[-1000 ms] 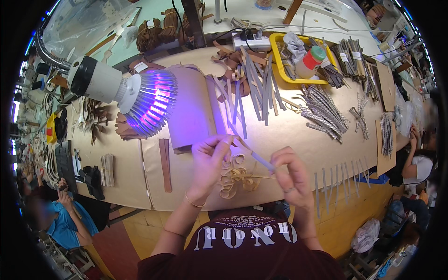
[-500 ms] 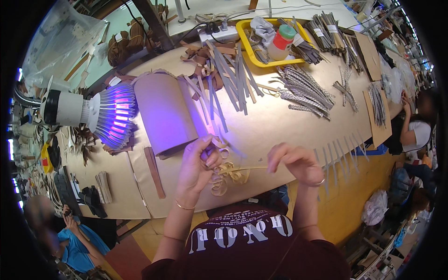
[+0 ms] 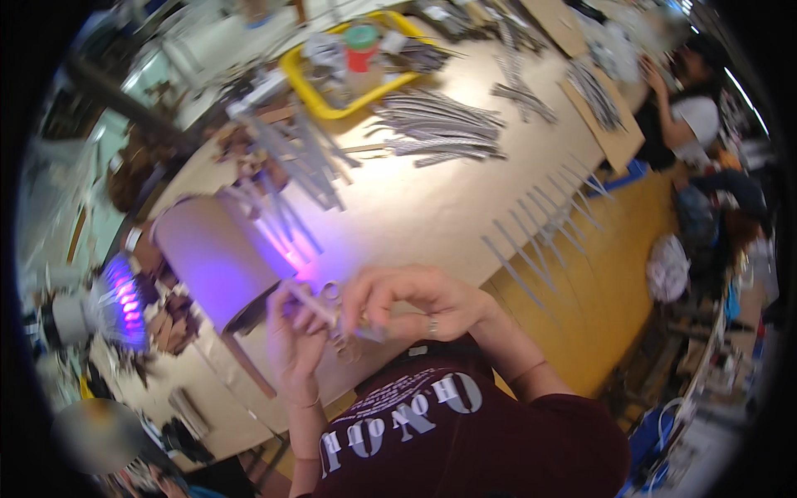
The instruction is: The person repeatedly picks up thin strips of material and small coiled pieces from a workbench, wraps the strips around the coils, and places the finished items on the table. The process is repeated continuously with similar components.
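In front of my chest both hands are close together over the near table edge. My left hand is closed, its thumb and fingers pinching a pale narrow strip that slants toward the right hand. Thin tan curls of strip hang between the hands. The fingers of my right hand are bent in beside the left fingertips, with a small pale piece showing below them; blur hides what exactly they grip. Left of my hands a large brown roll lies on the paper-covered table, tinted purple by a lit lamp.
A yellow tray holds a green-lidded bottle. Braided strips and flat grey strips lie on the table. Several narrow strips jut over the right edge. Another person sits at far right.
My right hand has come left, up to the left hand; the strip that ran between them no longer spans a gap. The whole view has turned and shifted, moving the table contents leftward.
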